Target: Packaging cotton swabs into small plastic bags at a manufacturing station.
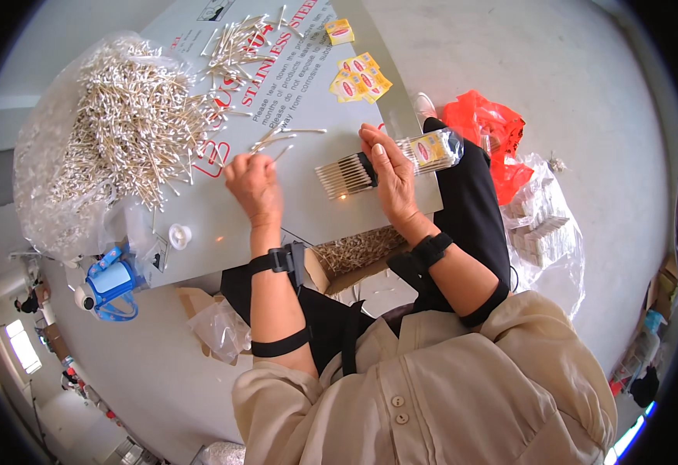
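My left hand [255, 188] is over the table with its fingers curled down, beside a few loose cotton swabs [285, 133]. Whatever its fingertips hold, if anything, is hidden. My right hand [393, 182] lies with stretched fingers across a black slotted holder [364, 168]. From that holder a row of cotton swabs [335, 180] sticks out to the left, side by side. On the other side of this hand is a clear plastic pack [449, 147] of swabs with a yellow label. My palm covers where holder and pack meet.
A big clear bag heaped with swabs [134, 116] takes up the table's left. More swabs [238, 46] and yellow labels [361, 77] lie farther back. A white cup [179, 235] and blue bottle [110, 280] are near the left edge. A red bag [482, 124] lies right.
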`<state>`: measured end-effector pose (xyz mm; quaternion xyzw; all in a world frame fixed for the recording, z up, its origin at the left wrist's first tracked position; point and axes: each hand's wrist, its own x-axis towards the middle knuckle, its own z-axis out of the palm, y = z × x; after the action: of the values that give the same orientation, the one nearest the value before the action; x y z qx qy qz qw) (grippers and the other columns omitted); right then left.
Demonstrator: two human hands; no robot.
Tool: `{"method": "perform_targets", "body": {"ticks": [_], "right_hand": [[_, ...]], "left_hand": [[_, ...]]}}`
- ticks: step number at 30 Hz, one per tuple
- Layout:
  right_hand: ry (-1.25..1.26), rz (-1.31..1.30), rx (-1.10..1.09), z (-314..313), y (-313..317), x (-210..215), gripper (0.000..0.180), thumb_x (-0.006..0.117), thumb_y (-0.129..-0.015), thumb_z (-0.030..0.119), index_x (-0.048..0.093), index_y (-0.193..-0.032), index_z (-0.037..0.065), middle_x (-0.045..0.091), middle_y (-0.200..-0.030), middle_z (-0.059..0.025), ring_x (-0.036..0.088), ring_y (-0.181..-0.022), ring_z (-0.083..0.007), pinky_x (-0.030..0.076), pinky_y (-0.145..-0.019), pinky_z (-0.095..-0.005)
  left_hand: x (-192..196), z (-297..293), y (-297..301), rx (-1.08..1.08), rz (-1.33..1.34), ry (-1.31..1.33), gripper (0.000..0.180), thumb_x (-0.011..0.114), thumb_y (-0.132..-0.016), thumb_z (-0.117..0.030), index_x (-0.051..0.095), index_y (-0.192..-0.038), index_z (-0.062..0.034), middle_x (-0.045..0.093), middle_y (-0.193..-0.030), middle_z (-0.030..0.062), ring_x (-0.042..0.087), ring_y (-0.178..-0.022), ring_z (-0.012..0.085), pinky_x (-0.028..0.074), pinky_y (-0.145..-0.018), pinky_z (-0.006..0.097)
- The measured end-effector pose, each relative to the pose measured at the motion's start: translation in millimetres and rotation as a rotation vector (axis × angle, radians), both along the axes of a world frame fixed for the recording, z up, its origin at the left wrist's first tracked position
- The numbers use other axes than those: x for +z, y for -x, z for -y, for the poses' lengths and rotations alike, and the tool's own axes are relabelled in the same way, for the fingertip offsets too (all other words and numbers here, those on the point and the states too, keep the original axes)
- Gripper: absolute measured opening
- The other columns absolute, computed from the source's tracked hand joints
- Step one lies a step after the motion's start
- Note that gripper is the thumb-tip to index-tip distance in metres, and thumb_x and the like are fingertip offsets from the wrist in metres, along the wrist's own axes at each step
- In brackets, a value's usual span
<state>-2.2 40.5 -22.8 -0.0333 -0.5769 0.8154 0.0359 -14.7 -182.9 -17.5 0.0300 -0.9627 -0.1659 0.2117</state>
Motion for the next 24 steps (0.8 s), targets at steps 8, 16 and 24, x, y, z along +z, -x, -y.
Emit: {"method": "perform_targets", "body": {"ticks": [8,16,24], "right_hand": [[0.019,-0.012,-0.02,1,1,-2,0.033,0.048,-0.104,0.019,0.057,-0.127,-0.003,0.058,-0.131,-0.0093,0.055,-0.115,-0.0154,0.043,-0.102,-0.0285],[-0.176,-0.083,0.026,-3,3,1,0.036,0.045,-0.106,0.02,0.054,-0.131,-0.003,0.052,-0.139,-0.0116,0.051,-0.126,-0.018,0.04,-0.11,-0.0312],[-0.122,-0.028,0.039,9,6,2,0.035,0.047,-0.104,0.021,0.056,-0.127,-0.004,0.055,-0.136,-0.0156,0.051,-0.126,-0.0236,0.038,-0.107,-0.0323]], "left_hand": [[14,-76,16,-0.3,0.105,-0.11,0.011,0.07,-0.074,-0.004,0.063,-0.079,-0.0117,0.056,-0.091,0.0015,0.05,-0.097,0.0274,0.04,-0.084,0.042],[4,-74,-8,-0.199,-0.054,-0.844,0.028,0.057,-0.096,-0.018,0.061,-0.118,-0.0021,0.057,-0.124,0.012,0.049,-0.12,0.0273,0.037,-0.106,0.041],[-5,-106,-20,-0.099,-0.109,-1.176,0.049,0.043,-0.105,-0.032,0.044,-0.14,0.0033,0.048,-0.14,0.0158,0.044,-0.132,0.0258,0.032,-0.114,0.042]]}}
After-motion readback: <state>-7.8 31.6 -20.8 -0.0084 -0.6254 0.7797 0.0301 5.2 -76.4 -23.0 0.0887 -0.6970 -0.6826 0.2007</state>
